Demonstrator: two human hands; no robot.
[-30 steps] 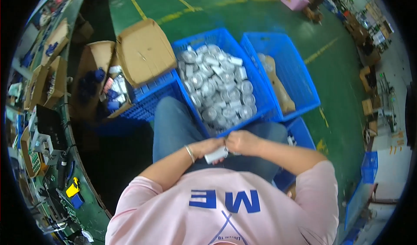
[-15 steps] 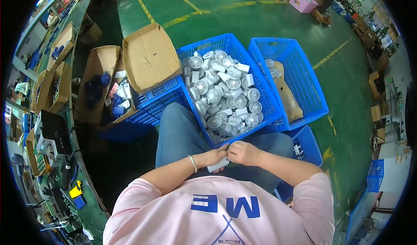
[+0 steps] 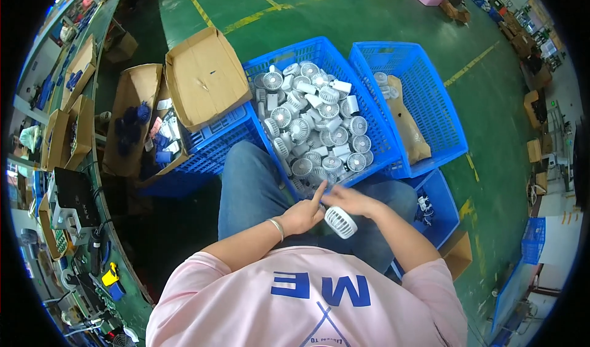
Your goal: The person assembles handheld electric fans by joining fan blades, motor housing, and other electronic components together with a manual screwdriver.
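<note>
A small white handheld fan (image 3: 340,222) shows between my hands over my lap, its round grille turned up. My left hand (image 3: 302,216), with a light bracelet at the wrist, is closed around what appears to be its handle, mostly hidden by the fingers; the index finger points forward. Just above the fan head is my right hand (image 3: 351,200), its fingers smeared by motion. Directly beyond both hands, a blue plastic crate (image 3: 382,139) holds a heap of similar white fans (image 3: 307,126).
At the right stands a second blue crate (image 3: 430,110) with a brown sheet and a few fans. A blue bin (image 3: 447,202) with small parts sits near my right knee. Cardboard boxes (image 3: 206,76) rest at the left, beside a long workbench (image 3: 114,236) carrying tools.
The fan has turned so its grille now shows to the right of my left hand. My right hand has come off it and moved forward. The view has shifted slightly.
</note>
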